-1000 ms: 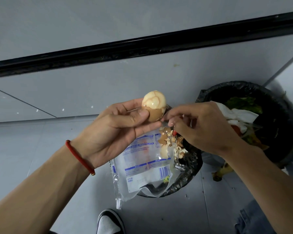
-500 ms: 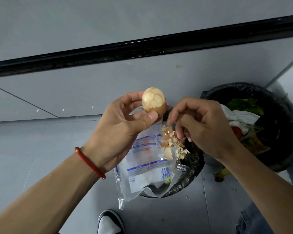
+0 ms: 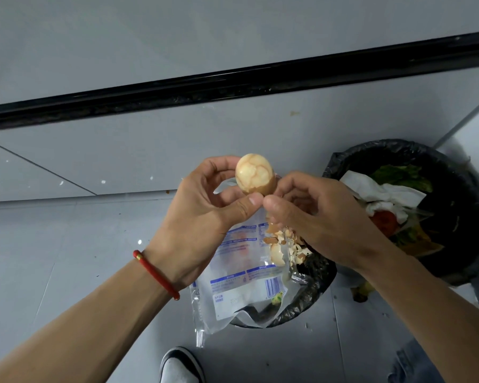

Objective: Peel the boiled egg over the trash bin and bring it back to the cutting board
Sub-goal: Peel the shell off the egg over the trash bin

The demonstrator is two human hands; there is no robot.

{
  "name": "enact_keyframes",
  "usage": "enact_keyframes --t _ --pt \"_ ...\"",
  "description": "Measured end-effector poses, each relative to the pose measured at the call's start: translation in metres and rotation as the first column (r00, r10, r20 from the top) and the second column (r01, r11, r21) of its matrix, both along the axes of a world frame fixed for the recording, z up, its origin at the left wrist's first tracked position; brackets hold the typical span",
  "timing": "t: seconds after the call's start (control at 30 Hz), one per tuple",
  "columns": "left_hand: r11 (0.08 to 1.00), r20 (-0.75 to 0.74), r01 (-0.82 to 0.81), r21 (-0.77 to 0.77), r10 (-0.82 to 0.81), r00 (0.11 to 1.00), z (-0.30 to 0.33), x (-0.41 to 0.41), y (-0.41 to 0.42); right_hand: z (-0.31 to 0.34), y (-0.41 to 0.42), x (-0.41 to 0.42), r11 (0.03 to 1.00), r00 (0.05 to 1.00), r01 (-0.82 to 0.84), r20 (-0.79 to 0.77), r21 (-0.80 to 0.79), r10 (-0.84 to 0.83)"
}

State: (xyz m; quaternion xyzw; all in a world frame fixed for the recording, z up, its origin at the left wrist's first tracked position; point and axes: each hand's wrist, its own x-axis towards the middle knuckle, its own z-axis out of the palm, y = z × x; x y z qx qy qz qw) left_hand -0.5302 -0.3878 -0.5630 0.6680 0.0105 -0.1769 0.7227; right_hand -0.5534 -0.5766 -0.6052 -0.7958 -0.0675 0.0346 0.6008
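Observation:
A marbled tan boiled egg (image 3: pixel 254 173) is held upright in my left hand (image 3: pixel 205 217), pinched between thumb and fingers, its upper part bare and a band of brown shell still at its base. My right hand (image 3: pixel 318 214) touches the egg's lower right side with its fingertips at the shell edge. Both hands hover above a small black-lined trash bin (image 3: pixel 307 305). Brown eggshell pieces (image 3: pixel 281 244) lie on a clear printed plastic bag (image 3: pixel 241 283) draped over that bin. No cutting board is in view.
A larger black-lined trash bin (image 3: pixel 465 217) at the right holds white tissues, greens and a red scrap. Grey floor tiles and a black strip (image 3: pixel 233 87) along the wall lie beyond. My shoe (image 3: pixel 181 366) is at the bottom edge.
My right hand, which was lower by the shell pieces, has come back up to the egg's base. My left hand has turned the egg slightly and kept hold of it.

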Motion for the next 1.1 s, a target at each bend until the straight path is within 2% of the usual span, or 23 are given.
enact_keyframes --t 0.13,0.3,0.43,0.63,0.7,0.87,1.1 --pt "0.997 0.050 0.045 0.057 -0.048 0.998 -0.001 -0.003 -0.002 0.000 0.001 0.000 0.996 0.999 0.027 -0.022 0.087 -0.026" --pt "0.972 0.126 0.071 0.224 -0.101 0.987 0.004 -0.006 -0.004 -0.003 -0.001 0.000 0.995 0.998 0.044 0.031 0.086 -0.047" --pt "0.976 0.107 0.040 0.216 -0.065 0.992 0.009 -0.008 -0.005 -0.003 -0.005 0.000 0.996 0.992 0.088 0.091 0.003 -0.088" --pt "0.982 0.064 -0.012 0.187 0.000 0.998 0.009 -0.008 -0.006 -0.001 -0.004 -0.001 0.973 0.960 0.129 0.270 -0.191 -0.074" --pt "0.982 0.071 0.013 0.188 -0.027 0.997 0.008 -0.007 -0.005 -0.002 -0.005 -0.001 0.981 0.967 0.128 0.239 -0.143 -0.091" --pt "0.980 0.133 0.077 0.181 -0.101 0.986 0.005 -0.009 -0.004 -0.004 -0.004 0.002 0.976 0.991 0.127 0.026 0.176 -0.134" --pt "0.977 0.183 0.130 0.167 -0.160 0.970 -0.002 -0.006 -0.005 -0.004 -0.004 0.001 0.970 0.992 0.114 0.035 0.214 -0.125"
